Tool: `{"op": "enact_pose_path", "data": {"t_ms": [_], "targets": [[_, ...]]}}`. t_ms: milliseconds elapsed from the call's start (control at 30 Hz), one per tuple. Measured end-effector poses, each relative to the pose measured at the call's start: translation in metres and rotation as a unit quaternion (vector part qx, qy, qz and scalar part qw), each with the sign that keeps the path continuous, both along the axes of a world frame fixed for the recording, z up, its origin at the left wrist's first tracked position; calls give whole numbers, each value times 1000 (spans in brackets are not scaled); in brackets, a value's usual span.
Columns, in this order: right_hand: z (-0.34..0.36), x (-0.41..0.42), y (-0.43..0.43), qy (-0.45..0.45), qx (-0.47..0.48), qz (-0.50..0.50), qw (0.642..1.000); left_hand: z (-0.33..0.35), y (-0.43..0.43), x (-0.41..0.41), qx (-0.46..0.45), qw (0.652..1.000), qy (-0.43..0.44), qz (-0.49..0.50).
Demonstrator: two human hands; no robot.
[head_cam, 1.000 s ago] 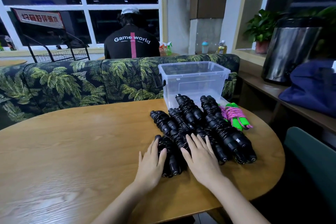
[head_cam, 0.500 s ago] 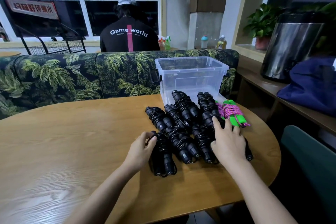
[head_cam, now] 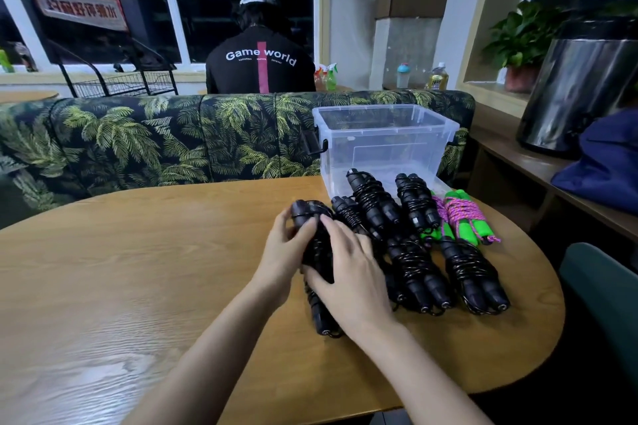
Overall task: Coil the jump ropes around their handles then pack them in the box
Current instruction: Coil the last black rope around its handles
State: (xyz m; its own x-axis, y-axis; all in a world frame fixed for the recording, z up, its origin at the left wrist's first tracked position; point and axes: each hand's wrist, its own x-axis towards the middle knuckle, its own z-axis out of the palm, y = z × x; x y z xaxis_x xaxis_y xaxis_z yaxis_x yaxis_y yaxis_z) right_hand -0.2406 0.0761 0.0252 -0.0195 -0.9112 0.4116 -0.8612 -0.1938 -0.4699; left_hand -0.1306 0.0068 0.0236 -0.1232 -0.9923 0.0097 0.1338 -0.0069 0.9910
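Both my arms reach out in front of me, over the round wooden surface (head_cam: 138, 269). My hands meet in the middle, close together.

My left hand (head_cam: 281, 254) is turned on its side. Its fingers (head_cam: 282, 221) are curled round the far end of one black jump rope (head_cam: 319, 252). The rope is wound tight round its two handles. My thumb sits on top of it.

My right hand (head_cam: 350, 274) lies over the same bundle from the other side, with the back of the hand up. Its fingers (head_cam: 336, 228) are a little spread and bent down over the bundle. My right thumb is tucked against the near part of it. I cannot tell if the bundle is off the surface or resting on it.

Just under my right hand a second black bundle (head_cam: 321, 317) pokes out toward me.

The other black jump ropes (head_cam: 414, 266) lie in a bunch beside my right hand, all wound up. A pink rope with green handles (head_cam: 461, 217) lies at the far right of the bunch.

The clear box (head_cam: 386, 145) stands behind the ropes at the far edge of the surface, with no lid on. I see no ropes in it.

Behind that is a sofa (head_cam: 138, 138) with leaf print. A person in a black shirt (head_cam: 260, 59) sits past it, back to me.
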Motion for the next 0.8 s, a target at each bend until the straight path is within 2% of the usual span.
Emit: {"op": "enact_pose_path", "data": {"t_ms": [67,233,400,633,800], "targets": [[1,2,-3,-38,7,41,998,-2,-10,25,5,999,-17,43],[-26,4,-19,132,129,45,982,-33,-11,68,17,981,-180,72],[-47,9,-32,204,137,29,969,-52,0,55,-16,975,-215,56],[-31,-12,-44,177,112,35,977,-49,-25,55,-17,935,-352,25],[-11,-44,-61,156,111,5,981,-43,-34,54,26,933,-358,7]]}}
